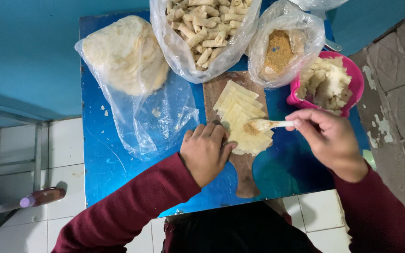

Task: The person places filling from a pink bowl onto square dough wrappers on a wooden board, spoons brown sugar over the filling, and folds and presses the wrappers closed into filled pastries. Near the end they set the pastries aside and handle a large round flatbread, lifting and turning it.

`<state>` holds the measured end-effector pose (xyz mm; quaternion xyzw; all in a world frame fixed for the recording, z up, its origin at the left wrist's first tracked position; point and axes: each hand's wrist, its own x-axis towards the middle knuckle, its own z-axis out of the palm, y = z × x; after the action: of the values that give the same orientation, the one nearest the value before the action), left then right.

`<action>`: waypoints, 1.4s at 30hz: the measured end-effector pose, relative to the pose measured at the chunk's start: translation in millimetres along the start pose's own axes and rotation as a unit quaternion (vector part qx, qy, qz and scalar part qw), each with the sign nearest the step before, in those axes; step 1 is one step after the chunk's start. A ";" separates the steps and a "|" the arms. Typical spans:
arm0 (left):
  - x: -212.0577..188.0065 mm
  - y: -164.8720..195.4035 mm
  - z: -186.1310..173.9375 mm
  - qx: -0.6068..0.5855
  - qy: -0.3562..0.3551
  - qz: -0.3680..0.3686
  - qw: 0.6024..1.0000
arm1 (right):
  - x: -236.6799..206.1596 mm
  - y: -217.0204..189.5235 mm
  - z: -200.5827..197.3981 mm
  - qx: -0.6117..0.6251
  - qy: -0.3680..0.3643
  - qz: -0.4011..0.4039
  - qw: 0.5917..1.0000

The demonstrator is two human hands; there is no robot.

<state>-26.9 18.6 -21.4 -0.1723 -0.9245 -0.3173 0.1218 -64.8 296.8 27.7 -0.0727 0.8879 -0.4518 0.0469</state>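
Note:
A stack of thin pale dough sheets (240, 112) lies on a brown wooden cutting board (245, 175) in the middle of a blue table (113, 168). My left hand (206, 152) rests with its fingers on the near left edge of the sheets. My right hand (330, 139) holds a white spoon (268, 124) by the handle, its bowl over the top sheet with brownish filling under it. Both arms wear dark red sleeves.
A pink bowl (352, 79) of pale mash stands at the right. Clear bags hold brown crumbs (277, 51), rolled pastries (207, 28) and a dough stack (125, 54). A tiled floor lies below, a stone surface at the right, and a purple-tipped handle (41, 197) at the left.

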 end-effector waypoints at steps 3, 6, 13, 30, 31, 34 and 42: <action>0.1 0.6 1.1 0.008 -0.006 0.002 1.000 | -9.9 -3.3 1.9 -0.029 0.014 -0.053 0.998; 0.6 0.5 2.7 0.006 -0.007 0.004 1.000 | -16.0 -8.4 4.4 -0.085 0.041 -0.148 0.984; 2.2 3.8 3.0 -0.035 0.009 0.008 0.999 | -24.9 -18.9 5.5 -0.157 0.076 -0.237 0.956; -1.7 11.5 6.0 -0.076 0.008 -0.049 0.996 | -12.6 -4.1 -14.6 -0.039 0.056 -0.145 0.987; -2.0 11.3 6.4 -0.073 0.010 -0.046 0.996 | -7.4 -1.6 -18.2 -0.011 0.063 -0.163 0.985; -2.4 11.0 6.1 -0.068 0.018 -0.034 0.997 | 16.0 0.7 -26.0 -0.072 0.142 -0.177 0.971; -3.1 15.2 3.1 -0.045 0.044 0.013 0.998 | 53.9 -32.3 -11.9 -0.276 0.172 -0.313 0.892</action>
<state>-18.4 31.1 -16.6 -0.1758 -0.9007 -0.3644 0.1586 -116.8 278.3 59.9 -0.2780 0.9023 -0.1853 -0.2724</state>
